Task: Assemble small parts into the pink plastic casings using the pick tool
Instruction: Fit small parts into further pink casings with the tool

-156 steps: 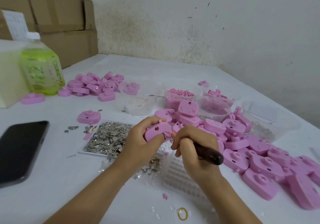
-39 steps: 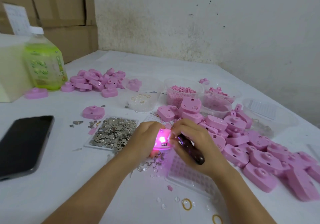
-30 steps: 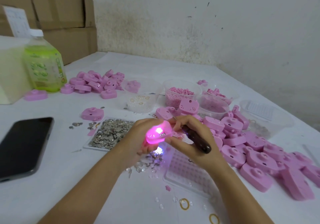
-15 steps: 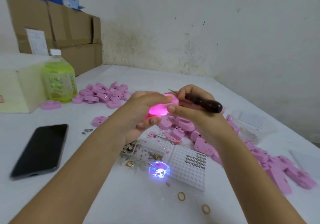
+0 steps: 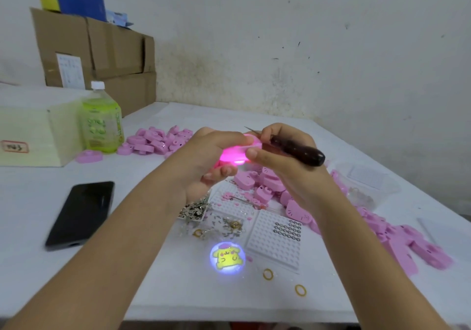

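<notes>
My left hand point(image 5: 204, 159) grips a pink plastic casing point(image 5: 235, 152) raised above the table; it glows from inside. It throws a round cartoon picture point(image 5: 227, 257) onto the white table point(image 5: 153, 278). My right hand point(image 5: 283, 156) holds the pick tool point(image 5: 297, 150) by its dark handle, with the metal tip pointing up and left past the casing, and its thumb touches the casing's right end. Below the hands lie a white dimpled parts tray point(image 5: 275, 240) and a heap of small metal pieces point(image 5: 195, 211).
Loose pink casings point(image 5: 397, 240) spread along the right; another pile point(image 5: 155, 142) sits far left by a green bottle point(image 5: 102, 123). A black phone point(image 5: 81, 212) lies at left. Yellow rings point(image 5: 268, 274) lie near the front edge. Cardboard boxes point(image 5: 102, 49) stand at the back.
Both hands lifted the lit casing higher above the table. The projected spot on the table grew and now shows a yellow cartoon figure. The view tilted upward.
</notes>
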